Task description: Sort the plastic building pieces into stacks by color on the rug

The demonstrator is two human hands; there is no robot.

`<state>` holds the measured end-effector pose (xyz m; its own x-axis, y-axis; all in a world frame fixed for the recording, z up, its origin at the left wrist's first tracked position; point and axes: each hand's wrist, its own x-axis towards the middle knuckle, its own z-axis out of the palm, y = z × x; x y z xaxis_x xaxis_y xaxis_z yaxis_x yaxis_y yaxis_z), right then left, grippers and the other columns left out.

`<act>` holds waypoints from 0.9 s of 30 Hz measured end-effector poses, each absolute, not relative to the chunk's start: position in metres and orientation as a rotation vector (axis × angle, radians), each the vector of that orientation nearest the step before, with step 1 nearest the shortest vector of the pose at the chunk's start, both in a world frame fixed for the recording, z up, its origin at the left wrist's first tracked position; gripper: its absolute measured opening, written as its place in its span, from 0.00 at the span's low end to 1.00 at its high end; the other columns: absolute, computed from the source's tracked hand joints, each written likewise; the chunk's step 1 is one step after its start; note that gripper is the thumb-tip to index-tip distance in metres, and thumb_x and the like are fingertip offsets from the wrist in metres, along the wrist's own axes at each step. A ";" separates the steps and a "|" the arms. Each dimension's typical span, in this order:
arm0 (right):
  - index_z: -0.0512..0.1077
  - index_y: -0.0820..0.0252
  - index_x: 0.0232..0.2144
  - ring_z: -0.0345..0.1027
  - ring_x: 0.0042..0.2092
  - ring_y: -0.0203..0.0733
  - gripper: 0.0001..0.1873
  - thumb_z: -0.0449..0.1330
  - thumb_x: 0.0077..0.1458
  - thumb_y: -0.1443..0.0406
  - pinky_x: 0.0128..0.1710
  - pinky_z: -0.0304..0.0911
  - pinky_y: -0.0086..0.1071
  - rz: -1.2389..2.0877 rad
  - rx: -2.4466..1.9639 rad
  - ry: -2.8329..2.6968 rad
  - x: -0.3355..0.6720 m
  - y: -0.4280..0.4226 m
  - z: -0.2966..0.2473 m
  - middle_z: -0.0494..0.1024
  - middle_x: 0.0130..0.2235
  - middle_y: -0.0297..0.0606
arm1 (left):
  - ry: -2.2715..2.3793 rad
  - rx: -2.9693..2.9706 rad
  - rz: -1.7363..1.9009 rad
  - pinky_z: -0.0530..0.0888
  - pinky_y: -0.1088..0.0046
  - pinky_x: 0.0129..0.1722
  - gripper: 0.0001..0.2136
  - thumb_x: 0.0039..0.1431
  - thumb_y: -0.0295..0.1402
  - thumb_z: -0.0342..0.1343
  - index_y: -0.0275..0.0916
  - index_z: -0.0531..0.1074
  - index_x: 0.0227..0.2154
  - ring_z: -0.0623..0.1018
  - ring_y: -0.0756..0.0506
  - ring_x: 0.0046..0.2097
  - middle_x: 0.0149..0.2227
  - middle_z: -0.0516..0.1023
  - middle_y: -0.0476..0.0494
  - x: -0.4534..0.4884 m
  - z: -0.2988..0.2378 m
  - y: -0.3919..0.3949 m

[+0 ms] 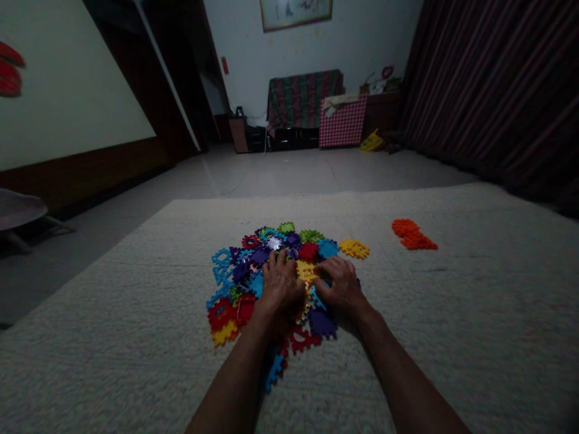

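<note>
A heap of colourful interlocking plastic tiles [260, 256] with toothed edges lies on the pale mat. My left hand [281, 282] rests on the heap, palm down, fingers stretched forward, its thumb side close to a yellow tile [306, 271]. From the other side, my right hand [340, 282] pinches that yellow tile's right edge between thumb and curled fingers. Below the hands lie a dark purple tile [322, 323] and a red tile [303, 339]. What is under my left palm is hidden.
Right of the heap lies a small group of yellow tiles [355, 248]; farther right is an orange group [412, 234]. The mat [452, 337] spreads around them. Beyond it are a tiled floor [289, 172], cloth-covered furniture [303, 99] and a dark curtain [488, 90].
</note>
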<state>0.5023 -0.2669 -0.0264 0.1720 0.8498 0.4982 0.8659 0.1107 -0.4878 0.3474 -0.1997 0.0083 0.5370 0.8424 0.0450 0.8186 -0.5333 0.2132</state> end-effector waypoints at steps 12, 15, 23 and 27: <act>0.73 0.56 0.42 0.66 0.51 0.49 0.12 0.57 0.55 0.64 0.53 0.52 0.45 -0.052 -1.747 -1.668 0.501 -0.266 -0.029 0.78 0.45 0.41 | 1.408 2.613 0.139 0.57 0.45 0.64 0.26 0.56 0.40 0.51 0.38 0.67 0.57 0.48 0.29 0.71 0.71 0.52 0.36 0.354 0.013 -0.195; 0.73 0.56 0.42 0.66 0.50 0.49 0.12 0.58 0.54 0.64 0.52 0.53 0.45 -0.049 -1.734 -1.659 0.502 -0.266 -0.029 0.78 0.44 0.41 | 1.383 2.613 0.177 0.57 0.44 0.64 0.23 0.56 0.39 0.52 0.40 0.69 0.55 0.48 0.30 0.71 0.70 0.53 0.37 0.354 0.011 -0.194; 0.74 0.56 0.38 0.67 0.49 0.48 0.09 0.58 0.53 0.65 0.51 0.54 0.43 -0.023 -1.697 -1.652 0.504 -0.266 -0.030 0.79 0.43 0.40 | 1.416 2.602 0.160 0.56 0.47 0.65 0.27 0.56 0.41 0.52 0.37 0.65 0.58 0.47 0.29 0.71 0.70 0.52 0.34 0.353 0.011 -0.194; 0.74 0.56 0.38 0.68 0.47 0.47 0.09 0.59 0.52 0.65 0.51 0.55 0.43 -0.015 -1.698 -1.633 0.504 -0.266 -0.030 0.79 0.42 0.40 | 1.372 2.611 0.118 0.57 0.48 0.64 0.26 0.56 0.41 0.51 0.36 0.67 0.56 0.48 0.28 0.71 0.70 0.53 0.33 0.351 0.016 -0.193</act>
